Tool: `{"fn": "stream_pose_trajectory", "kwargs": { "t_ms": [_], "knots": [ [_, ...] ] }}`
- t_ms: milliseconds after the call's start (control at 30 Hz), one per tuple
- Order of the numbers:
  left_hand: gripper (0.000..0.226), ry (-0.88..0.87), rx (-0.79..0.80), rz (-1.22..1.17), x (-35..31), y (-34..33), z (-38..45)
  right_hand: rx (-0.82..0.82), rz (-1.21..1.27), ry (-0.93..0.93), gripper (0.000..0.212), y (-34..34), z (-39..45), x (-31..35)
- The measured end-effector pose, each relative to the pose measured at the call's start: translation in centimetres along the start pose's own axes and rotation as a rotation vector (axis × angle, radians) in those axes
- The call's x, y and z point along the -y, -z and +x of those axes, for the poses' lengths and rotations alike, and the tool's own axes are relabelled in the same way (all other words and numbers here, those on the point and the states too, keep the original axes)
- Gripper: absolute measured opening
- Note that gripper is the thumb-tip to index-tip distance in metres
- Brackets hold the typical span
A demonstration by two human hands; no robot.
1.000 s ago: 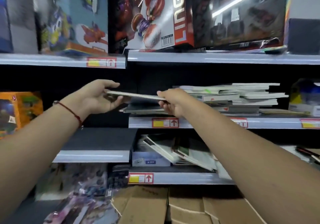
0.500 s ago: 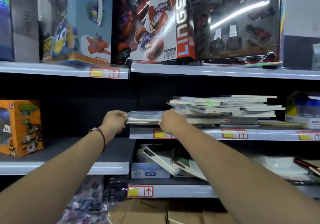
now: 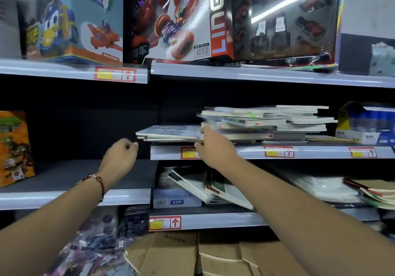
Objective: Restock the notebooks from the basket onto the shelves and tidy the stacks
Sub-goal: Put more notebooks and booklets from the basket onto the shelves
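The thin, floppy-looking notebooks [image 3: 168, 132] are stacked on the middle shelf [image 3: 235, 152], pinched at the front corner by the right hand [image 3: 215, 147], left hand [image 3: 119, 156] loosely curled and empty, so they're probably best gripped along the stiffer spine edge.

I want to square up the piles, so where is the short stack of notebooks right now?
In the head view it lies centre frame on the middle shelf, the short stack of notebooks beside the taller pile, its right end at the right hand.
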State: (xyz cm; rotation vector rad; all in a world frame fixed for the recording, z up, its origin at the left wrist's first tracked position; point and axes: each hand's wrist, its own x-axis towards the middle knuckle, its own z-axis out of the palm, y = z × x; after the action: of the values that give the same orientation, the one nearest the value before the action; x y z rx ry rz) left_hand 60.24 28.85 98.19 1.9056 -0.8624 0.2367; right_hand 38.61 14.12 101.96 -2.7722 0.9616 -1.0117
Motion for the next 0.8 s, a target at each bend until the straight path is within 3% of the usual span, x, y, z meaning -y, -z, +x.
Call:
{"fn": "stream_pose_trajectory", "kwargs": {
  "t_ms": [100, 233, 367, 533, 667, 800],
  "knots": [
    [0.033, -0.076, 0.176, 0.129, 2.2, -1.4, -4.0, 0.011, -0.012, 0.061, 0.018, -0.8, -3.7, -1.9],
    [0.019, -0.312, 0.388, 0.328, 3.7, -6.3, -10.3, 0.230, -0.072, 0.036, 0.025, -5.4, -10.5, -6.8],
    [0.047, -0.465, 0.637, 0.367, 5.6, -14.2, -16.9, 0.534, -0.062, -0.091, 0.043, -10.7, -19.1, -13.5],
    [0.062, -0.411, 1.015, 0.385, 7.4, -24.2, -26.8, 0.853, -0.105, -0.306, 0.052, -16.4, -32.1, -22.5],
    [0.066, -0.333, 1.239, 0.392, 8.8, -32.2, -35.2, 0.988, -0.171, -0.413, 0.046, -17.4, -41.6, -28.7],
    [0.063, -0.243, 1.421, 0.479, 9.6, -39.7, -42.4, 1.029, -0.054, -0.666, 0.035, -18.7, -48.2, -35.4]
  ]
}}
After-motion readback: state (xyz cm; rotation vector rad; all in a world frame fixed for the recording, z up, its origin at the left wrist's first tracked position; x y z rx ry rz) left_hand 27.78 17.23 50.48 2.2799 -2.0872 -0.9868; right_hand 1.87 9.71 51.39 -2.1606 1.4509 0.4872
